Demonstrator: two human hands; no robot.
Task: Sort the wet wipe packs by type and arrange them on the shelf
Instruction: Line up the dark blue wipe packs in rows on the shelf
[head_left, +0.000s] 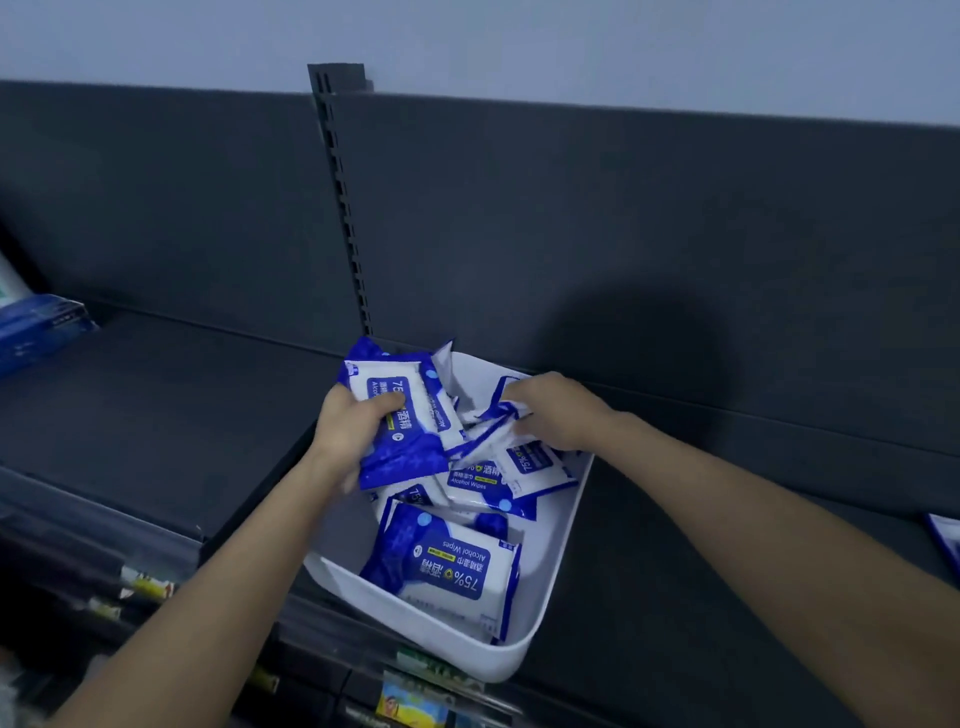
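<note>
A white plastic bin (540, 587) sits on the dark shelf (156, 415) and holds several blue-and-white alcohol wipe packs. The largest pack (447, 571) lies flat at the bin's near end. My left hand (353, 426) grips a stack of blue wipe packs (405, 415) held tilted above the bin's far left corner. My right hand (556, 415) reaches into the far end of the bin, its fingers closed on the crumpled edge of another wipe pack (498, 431). More packs (488, 483) lie beneath both hands.
A slotted upright post (343, 208) divides the shelf's dark back panel. Blue boxed goods (36, 327) stand at the far left of the shelf. Part of another blue pack (945, 540) shows at the right edge. Price-tag strips (145, 582) line the shelf's front edge.
</note>
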